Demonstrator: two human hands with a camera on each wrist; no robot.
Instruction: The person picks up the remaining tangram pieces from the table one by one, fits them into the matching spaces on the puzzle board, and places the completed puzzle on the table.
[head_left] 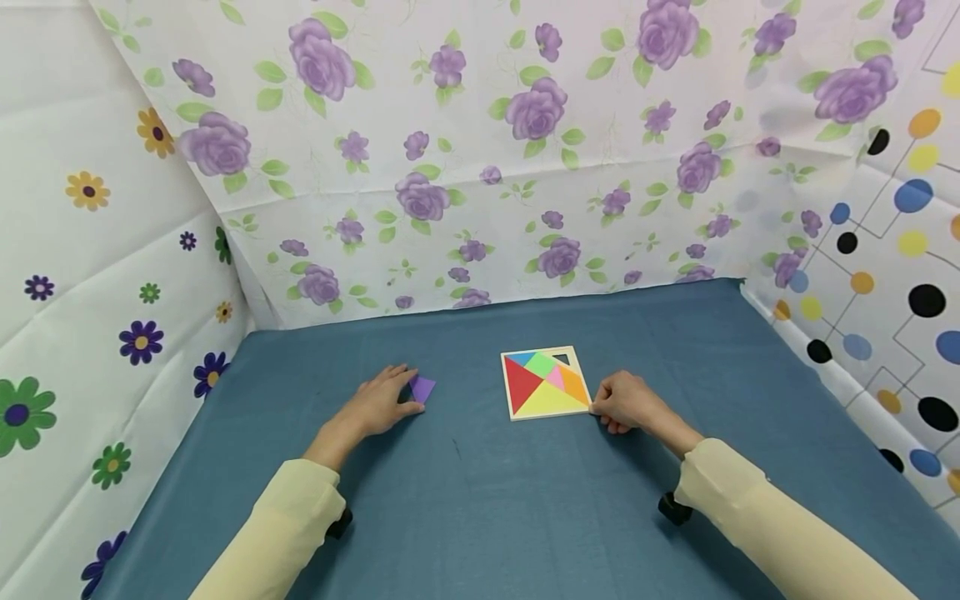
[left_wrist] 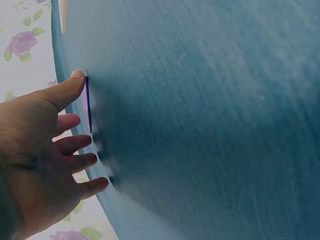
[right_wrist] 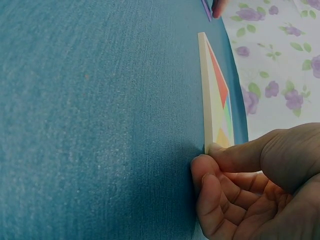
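A purple triangle piece (head_left: 423, 389) lies on the cloth at the left. My left hand (head_left: 382, 400) is at this piece, its fingers spread and loosely bent, thumb at the near side and the others toward the far side. In the left wrist view, the thumb tip touches one end of the purple triangle's thin edge (left_wrist: 89, 105). To the right lies a square wooden tangram board (head_left: 507, 387) filled with red, yellow, orange, pink, green and blue pieces; a dark triangular gap shows near its far right corner. My right hand (head_left: 628, 402) pinches the board's near right corner between thumb and curled index finger.
A blue-grey cloth (head_left: 480, 508) covers the table. Behind it hangs a white sheet with purple flowers (head_left: 536, 108). Patterned sheets also stand at the left (head_left: 90, 275) and right (head_left: 885, 250). A small black device (head_left: 675, 508) is at the right wrist.
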